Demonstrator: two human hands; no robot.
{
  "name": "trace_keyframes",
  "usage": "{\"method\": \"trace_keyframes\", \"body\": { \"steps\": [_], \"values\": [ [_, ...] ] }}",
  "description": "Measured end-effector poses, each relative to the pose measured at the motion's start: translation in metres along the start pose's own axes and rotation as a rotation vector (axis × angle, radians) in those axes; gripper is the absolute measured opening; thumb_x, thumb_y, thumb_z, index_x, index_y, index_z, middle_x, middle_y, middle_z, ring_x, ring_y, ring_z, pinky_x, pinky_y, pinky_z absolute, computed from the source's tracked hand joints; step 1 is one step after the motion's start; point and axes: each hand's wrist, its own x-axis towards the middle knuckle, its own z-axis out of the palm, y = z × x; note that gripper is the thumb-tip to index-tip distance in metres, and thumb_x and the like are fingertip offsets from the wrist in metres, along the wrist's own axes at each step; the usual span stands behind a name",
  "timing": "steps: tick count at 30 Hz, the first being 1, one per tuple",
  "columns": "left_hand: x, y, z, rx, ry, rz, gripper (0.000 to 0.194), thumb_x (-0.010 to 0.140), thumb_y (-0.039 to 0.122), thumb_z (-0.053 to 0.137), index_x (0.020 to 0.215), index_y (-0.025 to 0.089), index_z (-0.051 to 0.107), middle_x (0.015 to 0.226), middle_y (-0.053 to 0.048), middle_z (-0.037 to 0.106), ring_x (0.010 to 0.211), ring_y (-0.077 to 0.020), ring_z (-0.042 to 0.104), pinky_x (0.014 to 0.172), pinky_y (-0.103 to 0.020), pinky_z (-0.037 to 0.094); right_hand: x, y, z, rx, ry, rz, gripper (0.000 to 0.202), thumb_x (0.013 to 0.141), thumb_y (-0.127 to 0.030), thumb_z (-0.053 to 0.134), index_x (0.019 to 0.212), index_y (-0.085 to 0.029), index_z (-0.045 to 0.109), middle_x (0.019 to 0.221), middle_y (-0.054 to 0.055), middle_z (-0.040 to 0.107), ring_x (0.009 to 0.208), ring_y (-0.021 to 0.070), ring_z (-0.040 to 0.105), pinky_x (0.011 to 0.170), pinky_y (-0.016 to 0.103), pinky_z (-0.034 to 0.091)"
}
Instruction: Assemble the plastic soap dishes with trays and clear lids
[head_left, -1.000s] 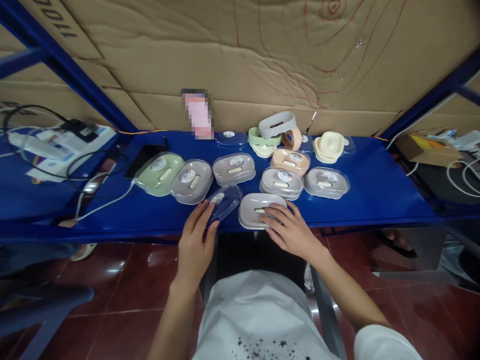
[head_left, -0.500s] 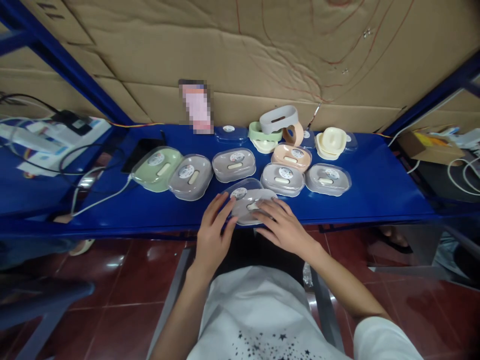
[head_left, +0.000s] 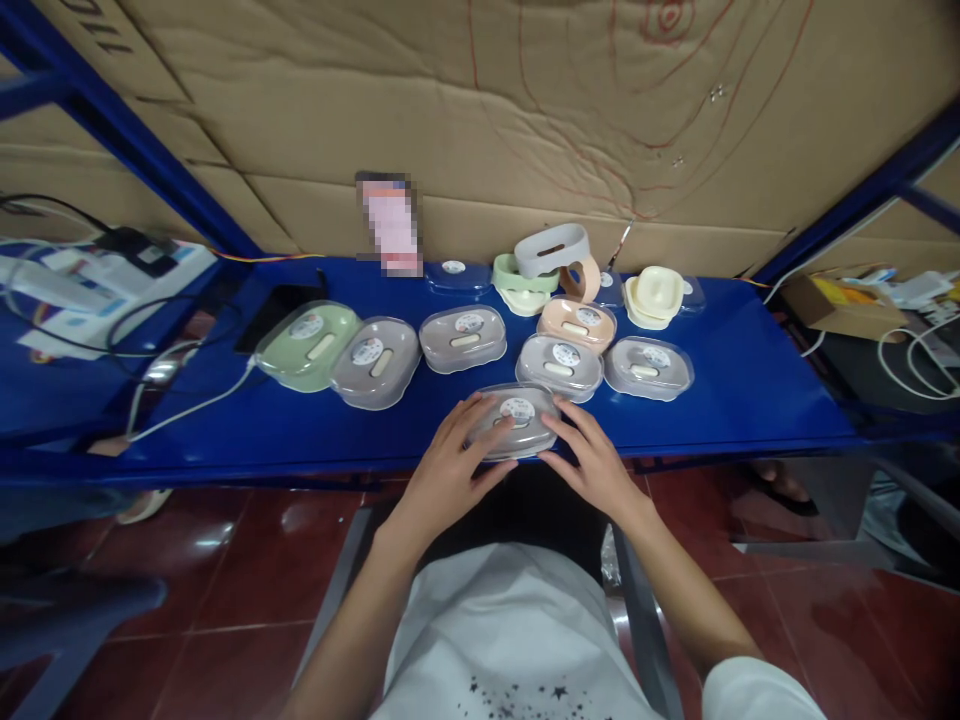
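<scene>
A grey soap box (head_left: pixel 519 432) with a clear lid and a round sticker lies at the table's front edge, in front of me. My left hand (head_left: pixel 456 462) grips its left side, fingers over the lid and thumb at the near edge. On the right side, my right hand (head_left: pixel 596 458) holds it with spread fingertips on the lid and rim. The lid sits over the grey body; whether it is fully seated I cannot tell. Just behind stands another lidded grey soap box (head_left: pixel 561 366).
More lidded boxes stand around: a green box (head_left: pixel 306 346), a peach box (head_left: pixel 576 325) and several grey ones. Loose parts are behind: a grey oval ring (head_left: pixel 553 250), cream pieces (head_left: pixel 655 296) and a clear lid (head_left: pixel 459 277). A white cable (head_left: pixel 199 400) crosses the left side.
The clear lid has moved right from beside the grey body to over it. My left hand has moved right with it, and my right hand has shifted to the box's right side.
</scene>
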Motion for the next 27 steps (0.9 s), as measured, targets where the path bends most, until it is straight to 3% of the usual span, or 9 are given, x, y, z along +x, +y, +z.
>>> {"method": "trace_keyframes", "body": {
  "steps": [5, 11, 15, 18, 22, 27],
  "values": [
    [-0.003, -0.004, 0.006, -0.041, 0.019, -0.052, 0.044, 0.102, 0.024, 0.072, 0.144, 0.027, 0.060, 0.167, -0.018, 0.044, 0.162, -0.0378, 0.037, 0.123, -0.062, 0.049, -0.001, 0.000, 0.008, -0.004, 0.070, -0.065, 0.068, 0.105, -0.022, 0.065, 0.167, -0.035, 0.040, 0.158, 0.013, 0.059, 0.154, 0.0321, 0.051, 0.123, 0.058, 0.050],
    [-0.007, -0.007, 0.007, -0.089, 0.026, -0.038, 0.055, 0.099, 0.030, 0.078, 0.149, 0.030, 0.057, 0.161, -0.016, 0.050, 0.156, -0.0356, 0.047, 0.123, -0.061, 0.049, -0.001, -0.004, 0.001, 0.013, 0.014, -0.001, 0.064, 0.103, -0.035, 0.071, 0.162, -0.033, 0.046, 0.151, 0.016, 0.057, 0.150, 0.0338, 0.054, 0.119, 0.057, 0.054],
    [-0.003, 0.003, 0.014, -0.172, -0.014, -0.043, 0.055, 0.100, 0.031, 0.077, 0.150, 0.029, 0.055, 0.163, -0.015, 0.050, 0.157, -0.0343, 0.045, 0.126, -0.060, 0.047, -0.018, 0.000, -0.008, 0.003, -0.023, 0.049, 0.067, 0.102, -0.039, 0.072, 0.163, -0.038, 0.045, 0.148, 0.014, 0.052, 0.148, 0.0346, 0.054, 0.119, 0.057, 0.056],
    [0.011, 0.017, 0.026, -0.264, -0.079, 0.000, 0.049, 0.101, 0.032, 0.075, 0.146, 0.027, 0.057, 0.163, -0.014, 0.050, 0.159, -0.0335, 0.042, 0.128, -0.057, 0.046, -0.038, 0.006, -0.014, 0.012, 0.065, 0.106, 0.070, 0.096, -0.043, 0.079, 0.159, -0.037, 0.049, 0.158, 0.015, 0.041, 0.153, 0.0378, 0.048, 0.121, 0.062, 0.053],
    [0.038, 0.038, 0.046, -0.400, -0.190, 0.046, 0.041, 0.100, 0.033, 0.076, 0.138, 0.026, 0.061, 0.163, -0.014, 0.048, 0.158, -0.0321, 0.045, 0.128, -0.053, 0.046, -0.064, 0.012, -0.030, 0.004, 0.169, 0.174, 0.068, 0.094, -0.043, 0.082, 0.153, -0.033, 0.050, 0.164, 0.016, 0.041, 0.154, 0.0399, 0.047, 0.120, 0.068, 0.051],
    [0.055, 0.044, 0.051, -0.367, -0.287, 0.049, 0.055, 0.100, 0.038, 0.077, 0.150, 0.029, 0.056, 0.174, -0.013, 0.034, 0.161, -0.0330, 0.039, 0.128, -0.052, 0.046, -0.108, 0.027, -0.074, -0.198, 0.286, 0.318, 0.060, 0.091, -0.047, 0.085, 0.141, -0.028, 0.059, 0.155, 0.017, 0.053, 0.145, 0.0401, 0.056, 0.116, 0.066, 0.052]
  ]
}}
